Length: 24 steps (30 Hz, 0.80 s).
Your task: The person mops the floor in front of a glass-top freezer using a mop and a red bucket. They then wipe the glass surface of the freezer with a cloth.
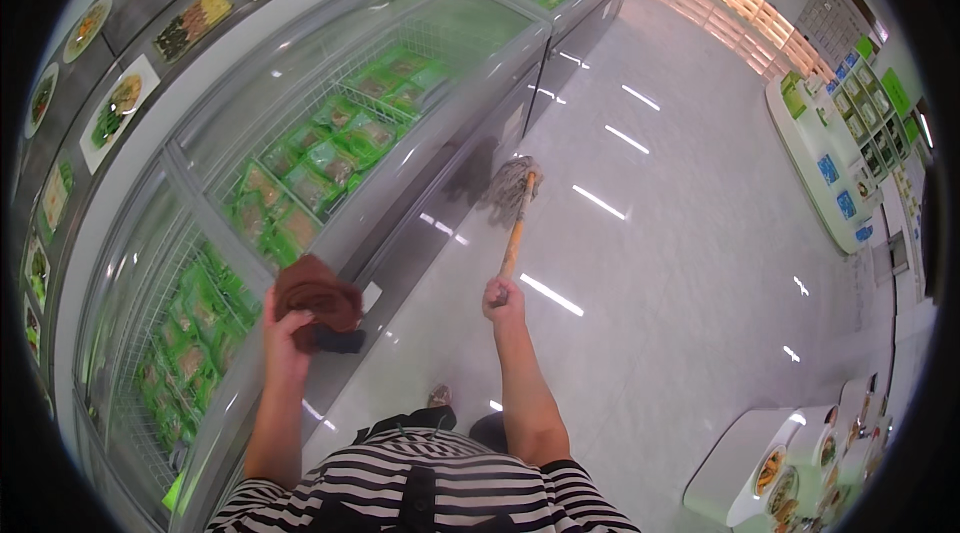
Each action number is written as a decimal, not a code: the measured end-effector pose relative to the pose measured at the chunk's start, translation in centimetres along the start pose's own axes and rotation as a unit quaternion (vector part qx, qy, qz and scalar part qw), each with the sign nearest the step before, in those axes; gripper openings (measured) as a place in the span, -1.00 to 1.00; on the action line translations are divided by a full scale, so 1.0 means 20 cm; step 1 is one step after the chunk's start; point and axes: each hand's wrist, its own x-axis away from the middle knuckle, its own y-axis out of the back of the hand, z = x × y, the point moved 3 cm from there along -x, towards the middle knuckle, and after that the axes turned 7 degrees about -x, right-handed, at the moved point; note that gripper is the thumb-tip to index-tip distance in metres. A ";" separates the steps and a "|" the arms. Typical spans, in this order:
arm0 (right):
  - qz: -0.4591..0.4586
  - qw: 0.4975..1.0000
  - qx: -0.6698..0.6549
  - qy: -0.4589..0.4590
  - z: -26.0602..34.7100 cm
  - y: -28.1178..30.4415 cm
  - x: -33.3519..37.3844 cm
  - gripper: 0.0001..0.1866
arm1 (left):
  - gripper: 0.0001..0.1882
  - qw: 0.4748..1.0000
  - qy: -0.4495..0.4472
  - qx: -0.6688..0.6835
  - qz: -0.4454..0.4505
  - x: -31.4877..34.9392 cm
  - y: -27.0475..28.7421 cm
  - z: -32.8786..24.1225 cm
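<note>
My left hand (285, 338) is closed on a bunched brown cloth (318, 295), held up beside the rim of a glass-topped chest freezer (400, 195). Something dark hangs just under the cloth; I cannot make out what it is. My right hand (503, 299) grips the wooden handle of a mop (515, 233) out in front of me. The mop's grey string head (515, 183) rests on the floor close to the freezer's base. Inside the freezer, green packets of food (335, 155) lie in white wire baskets (290, 195).
Pale shiny floor (650, 283) reflects the ceiling lights. A white curved counter (800, 173) with a shelf of small packages (865, 108) stands at the far right. White display stands with plated dishes (770, 473) are at the near right. Slatted wooden panelling (715, 8) closes the far end.
</note>
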 end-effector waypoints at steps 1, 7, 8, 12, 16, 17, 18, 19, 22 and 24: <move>-0.006 1.000 0.004 0.008 0.07 -0.06 -0.05 -0.92 | -0.33 1.000 0.020 0.010 0.019 -0.05 -0.17 0.04; 0.024 0.997 0.071 -0.011 0.67 -0.37 -0.32 -0.90 | -0.33 0.988 0.079 0.014 0.135 -0.31 -0.95 0.33; -0.003 0.998 0.065 -0.015 0.78 -0.42 -0.35 -0.90 | -0.33 0.986 0.089 0.010 0.143 -0.35 -1.05 0.39; -0.002 0.999 0.009 -0.053 1.21 -0.62 -0.51 -0.91 | -0.34 0.980 0.154 0.017 0.124 -0.52 -1.45 0.59; 0.081 0.994 0.048 -0.057 1.48 -0.87 -0.67 -0.90 | -0.36 0.979 0.152 0.022 0.131 -0.69 -1.85 0.69; 0.062 0.995 0.054 -0.053 1.56 -0.93 -0.70 -0.90 | -0.38 0.976 0.152 0.016 0.155 -0.74 -1.94 0.71; 0.043 0.996 0.060 -0.048 1.65 -0.98 -0.71 -0.90 | -0.38 0.973 0.165 0.017 0.163 -0.78 -2.04 0.73; 0.027 0.996 0.069 -0.044 1.72 -1.06 -0.74 -0.90 | -0.39 0.970 0.173 0.019 0.170 -0.83 -2.14 0.75; -0.033 0.989 0.143 -0.028 1.97 -1.23 -0.75 -0.90 | -0.43 0.960 0.206 0.041 0.187 -0.96 -2.39 0.84; -0.035 0.985 0.160 -0.050 2.12 -1.32 -0.74 -0.91 | -0.44 0.955 0.214 0.056 0.198 -1.08 -2.56 0.95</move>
